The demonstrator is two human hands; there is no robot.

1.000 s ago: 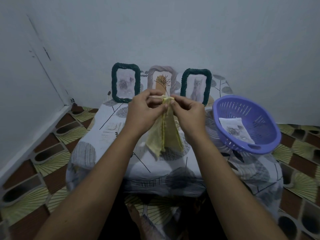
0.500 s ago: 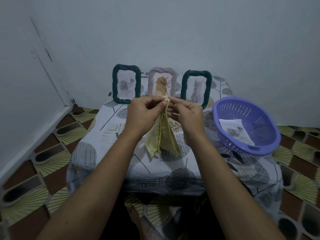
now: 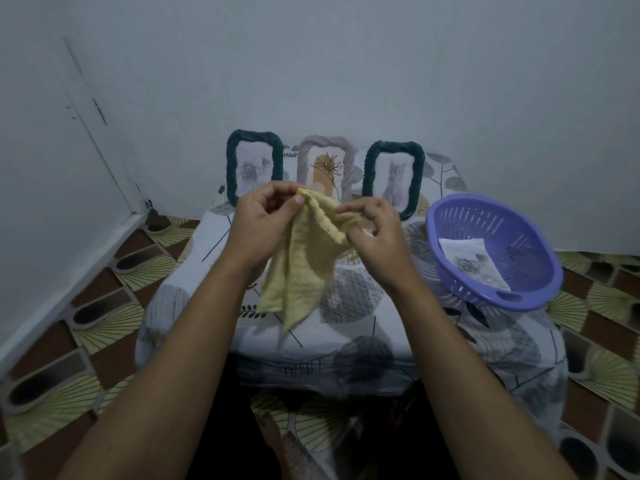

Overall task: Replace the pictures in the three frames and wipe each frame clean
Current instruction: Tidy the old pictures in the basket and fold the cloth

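Note:
Three frames stand against the wall at the back of the small table: a dark green frame (image 3: 232, 168) with a rose picture on the left, a pale woven frame (image 3: 347, 157) with a plant drawing in the middle, and a dark green frame (image 3: 418, 174) with a cat picture on the right. In front of them I hold a yellow cloth (image 3: 301, 268) above the table. My left hand (image 3: 263, 223) pinches its top corner. My right hand (image 3: 374, 233) grips the cloth's upper right edge, and the rest hangs down between my hands.
A purple plastic basket (image 3: 540, 271) sits on the table's right side with a loose rose picture (image 3: 467, 261) inside. A patterned tablecloth (image 3: 363, 327) covers the table. Walls stand close behind and to the left, and patterned floor tiles surround the table.
My hands have drawn apart, the right one moving rightwards along the cloth's edge, so the folded cloth has spread wider and hangs more open.

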